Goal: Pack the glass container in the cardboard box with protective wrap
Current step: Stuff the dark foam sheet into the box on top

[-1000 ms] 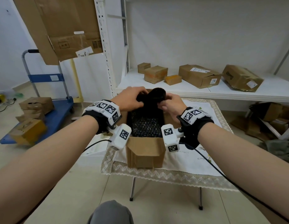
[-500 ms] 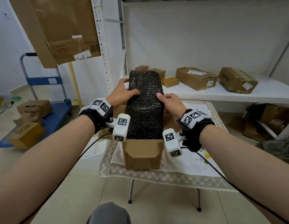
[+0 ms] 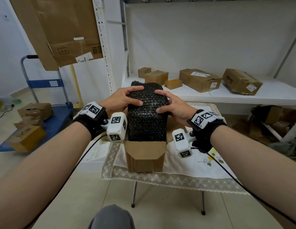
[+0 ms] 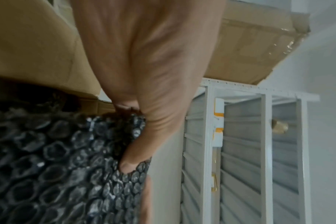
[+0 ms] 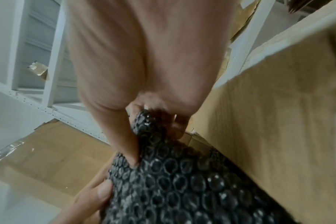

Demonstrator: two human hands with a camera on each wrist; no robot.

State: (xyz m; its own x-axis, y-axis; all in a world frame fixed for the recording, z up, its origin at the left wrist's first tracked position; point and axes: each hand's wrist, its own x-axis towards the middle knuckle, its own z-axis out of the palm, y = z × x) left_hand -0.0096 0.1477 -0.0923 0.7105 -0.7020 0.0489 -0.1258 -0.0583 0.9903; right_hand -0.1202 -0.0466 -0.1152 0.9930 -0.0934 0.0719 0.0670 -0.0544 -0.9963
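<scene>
— What's the black bubble wrap [image 3: 146, 116] doing?

— It's a dark sheet of round bubbles, standing upright out of the open cardboard box [image 3: 144, 156], its top edge folded over. Whatever it covers is hidden.

— And the box?

— Plain brown, small, flaps open, the near flap hanging down over its front. It sits on the desk [image 3: 185, 164], which wears a white cloth with a lace border, toward its near left part.
</scene>
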